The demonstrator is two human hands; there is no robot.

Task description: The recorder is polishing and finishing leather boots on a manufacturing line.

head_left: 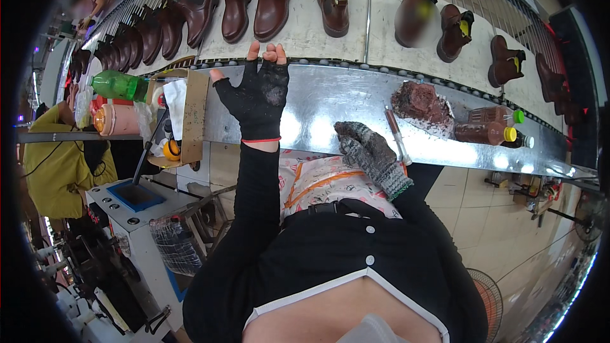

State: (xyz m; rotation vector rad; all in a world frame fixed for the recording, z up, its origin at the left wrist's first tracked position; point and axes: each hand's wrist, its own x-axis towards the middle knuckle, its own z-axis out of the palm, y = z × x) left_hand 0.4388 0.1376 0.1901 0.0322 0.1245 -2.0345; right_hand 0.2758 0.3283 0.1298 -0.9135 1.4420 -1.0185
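Note:
My left hand (259, 92), in a black fingerless glove with a red cuff edge, is held over the metal bench with its fingers apart and nothing in it. Just beyond its fingertips stands a brown ankle boot (273, 3) on the conveyor. My right hand (372, 157) is covered by a grey knitted mitt or sock with dark brown stains, near the bench's front edge. Its fingers are hidden inside the knit. Beside it lies a brush-like tool (398, 134) with a brown handle. Farther right, a brown-stained rag (422, 100) sits on the bench.
A white conveyor (394, 57) with metal rods carries several brown boots past the bench (318, 89). Bottles of brown liquid (480, 132) lie at the right. A cardboard box (196, 111), a green bottle (119, 86) and a pink jug (117, 119) are at the left, near a person in yellow.

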